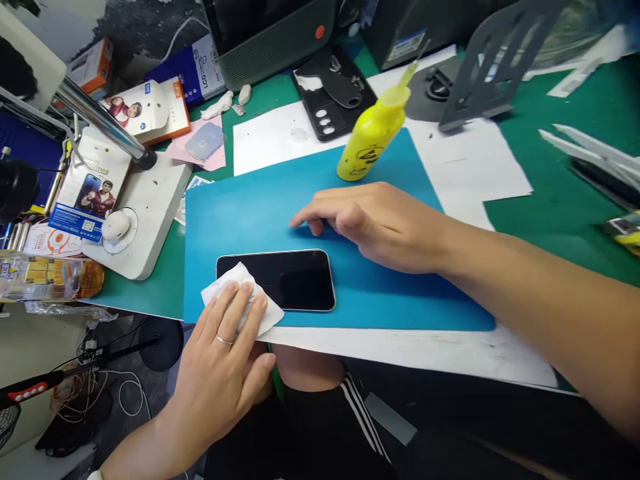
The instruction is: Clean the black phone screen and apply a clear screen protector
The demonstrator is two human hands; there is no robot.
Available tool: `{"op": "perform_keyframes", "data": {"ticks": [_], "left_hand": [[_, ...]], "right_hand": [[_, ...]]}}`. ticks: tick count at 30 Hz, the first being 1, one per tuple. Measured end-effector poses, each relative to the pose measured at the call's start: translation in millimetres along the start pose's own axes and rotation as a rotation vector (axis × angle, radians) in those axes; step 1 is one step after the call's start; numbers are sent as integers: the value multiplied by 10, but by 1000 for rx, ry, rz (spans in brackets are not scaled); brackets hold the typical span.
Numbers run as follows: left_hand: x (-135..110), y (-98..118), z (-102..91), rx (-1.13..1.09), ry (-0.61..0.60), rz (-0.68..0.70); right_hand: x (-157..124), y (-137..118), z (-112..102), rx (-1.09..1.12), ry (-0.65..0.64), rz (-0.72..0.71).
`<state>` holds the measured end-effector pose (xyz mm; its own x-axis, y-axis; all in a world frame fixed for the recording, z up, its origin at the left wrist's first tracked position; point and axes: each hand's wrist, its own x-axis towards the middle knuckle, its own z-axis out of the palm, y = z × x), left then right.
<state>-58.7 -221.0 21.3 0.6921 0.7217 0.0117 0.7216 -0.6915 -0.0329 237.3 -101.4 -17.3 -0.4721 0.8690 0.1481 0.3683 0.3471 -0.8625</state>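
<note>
A smartphone (300,280) with a dark screen lies face up on the blue mat (240,207). Over its left end my left hand (225,353) holds a folded white wipe (269,316) down with its fingertips, the thumb sticking out to the side. The wipe covers the phone's lower left corner. My right hand (385,227) is above the mat, just beyond the phone's right end. Its index finger points left, the thumb is apart, and nothing is in it. Behind that hand a yellow squeeze bottle (370,143) with a thin nozzle stands on the mat.
A black phone back part (333,93) lies on white paper at the back, near a grey slotted stand (495,67). White tweezers (595,147) are at the right. At the left are a white lamp base (150,220) and several boxes. The table's front edge runs just below the mat.
</note>
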Motion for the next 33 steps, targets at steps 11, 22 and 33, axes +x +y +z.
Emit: {"op": "perform_keyframes", "data": {"ticks": [11,22,33], "left_hand": [[214,28,184,4,94,-165],[320,-39,249,-7,127,-221],[786,444,291,-71,184,-132]], "right_hand": [[-22,-94,28,-90,-16,86],[14,-55,54,-73,5,90],[37,11,50,-56,26,49]]}}
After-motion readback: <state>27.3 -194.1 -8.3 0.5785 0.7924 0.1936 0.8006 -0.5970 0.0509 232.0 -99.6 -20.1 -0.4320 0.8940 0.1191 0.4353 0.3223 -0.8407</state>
